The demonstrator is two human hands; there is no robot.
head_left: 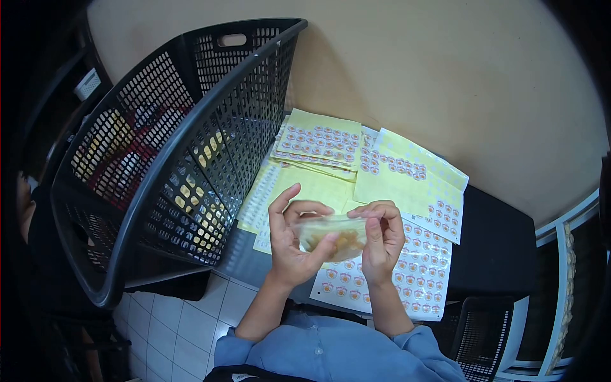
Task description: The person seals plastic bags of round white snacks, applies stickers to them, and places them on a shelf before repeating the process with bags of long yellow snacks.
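Between my two hands is a small clear plastic pouch [344, 245] with yellowish-brown pieces inside. My left hand [294, 245] holds its left side, the thumb lying across the front and the index finger raised. On the pouch's upper right corner, my right hand [382, 242] pinches with thumb and fingers. Below the pouch lie sheets of round stickers [417, 274] printed in orange and pink. Yellow backing sheets [312, 184], partly peeled of stickers, spread behind the hands. What exactly the pieces in the pouch are, I cannot make out.
A large black plastic basket [254, 83] stands at the left, with packaged items showing through its mesh. A beige wall [407, 70] rises behind the dark table [496, 235]. Another black crate [484, 331] sits low at the right. White floor tiles [172, 325] show below.
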